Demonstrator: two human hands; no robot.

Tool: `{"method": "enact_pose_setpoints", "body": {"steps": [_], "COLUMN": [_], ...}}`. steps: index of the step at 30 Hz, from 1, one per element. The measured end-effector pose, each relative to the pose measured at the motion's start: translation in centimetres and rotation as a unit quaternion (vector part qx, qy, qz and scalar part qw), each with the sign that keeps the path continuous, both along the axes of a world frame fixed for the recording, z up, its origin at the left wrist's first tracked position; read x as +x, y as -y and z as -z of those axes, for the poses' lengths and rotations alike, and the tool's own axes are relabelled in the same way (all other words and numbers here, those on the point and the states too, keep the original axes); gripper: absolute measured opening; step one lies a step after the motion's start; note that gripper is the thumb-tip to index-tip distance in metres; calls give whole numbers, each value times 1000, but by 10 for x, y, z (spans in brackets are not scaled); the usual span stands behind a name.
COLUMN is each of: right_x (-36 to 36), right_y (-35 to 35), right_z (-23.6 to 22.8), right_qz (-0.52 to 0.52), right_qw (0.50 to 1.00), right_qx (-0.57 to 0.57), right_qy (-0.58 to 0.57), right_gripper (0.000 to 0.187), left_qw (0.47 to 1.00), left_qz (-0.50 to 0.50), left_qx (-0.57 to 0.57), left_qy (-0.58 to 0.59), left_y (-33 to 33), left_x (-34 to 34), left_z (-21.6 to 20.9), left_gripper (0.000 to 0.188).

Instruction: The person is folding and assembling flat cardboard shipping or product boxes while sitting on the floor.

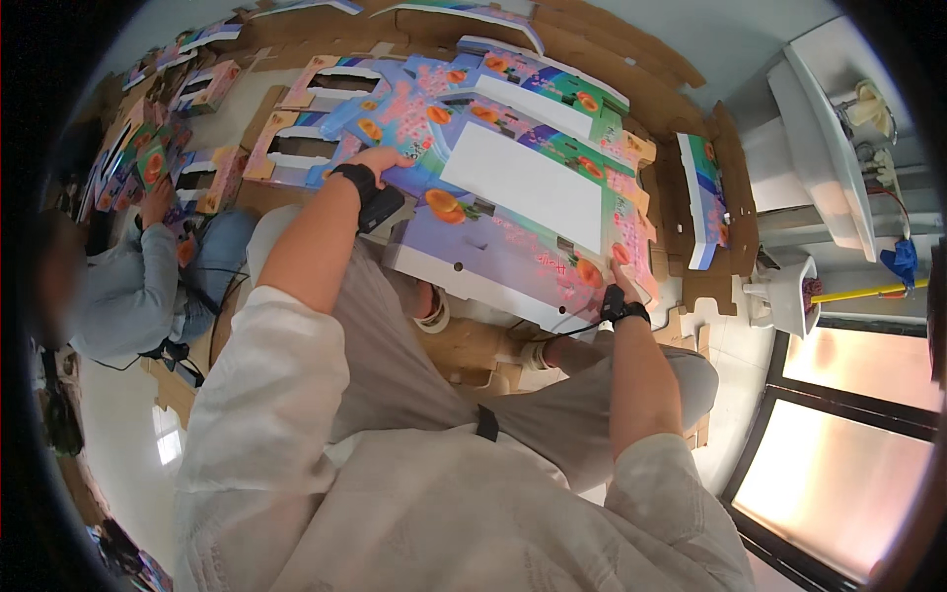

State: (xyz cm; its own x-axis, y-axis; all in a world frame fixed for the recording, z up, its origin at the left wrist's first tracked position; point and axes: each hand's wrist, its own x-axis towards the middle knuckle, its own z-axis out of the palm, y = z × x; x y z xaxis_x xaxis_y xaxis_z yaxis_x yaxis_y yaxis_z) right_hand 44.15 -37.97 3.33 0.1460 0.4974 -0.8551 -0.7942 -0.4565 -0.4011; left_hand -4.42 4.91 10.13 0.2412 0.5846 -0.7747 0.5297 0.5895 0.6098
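A large printed cardboard carton (pixel 533 183), purple, blue and green with orange fruit and pink blossoms, lies partly unfolded in front of me, tilted over my lower legs. Its white inner panel faces up, and a purple side panel hangs toward me. My left hand (pixel 383 161) is closed on the carton's left side, near a blue flap; some fingers are hidden. At the near right corner, my right hand (pixel 619 284) grips the pink end panel, with its fingers partly covered by the cardboard. Both wrists wear black straps with small devices.
More printed cartons with cut-out windows (pixel 286 148) stand at the left. Brown cardboard sheets (pixel 612 35) line the floor. Another person (pixel 148 286) sits at my left, handling cartons. At the right are a white sink (pixel 824 148) and a yellow pole (pixel 868 291).
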Motion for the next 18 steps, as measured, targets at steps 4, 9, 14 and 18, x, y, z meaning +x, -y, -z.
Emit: {"method": "enact_pose_setpoints", "body": {"steps": [4, 9, 14, 18], "right_x": [8, 24, 15, 7], "right_y": [-4, -30, -30, -20], "right_z": [31, 23, 1, -40], "right_qz": [3, 72, 82, 128], "right_qw": [994, 970, 898, 967], "right_qx": [109, 192, 277, 55], "right_qy": [-1, 132, 332, 215], "right_gripper": [49, 49, 52, 43], "left_qw": [996, 997, 999, 997], "left_qz": [76, 54, 15, -69], "left_qx": [9, -19, -46, -7], "left_qy": [-43, -57, 23, -31], "left_y": [12, 23, 21, 31], "left_x": [2, 3, 3, 9], "left_z": [-27, -40, -40, -51], "left_gripper": [85, 84, 66, 55]}}
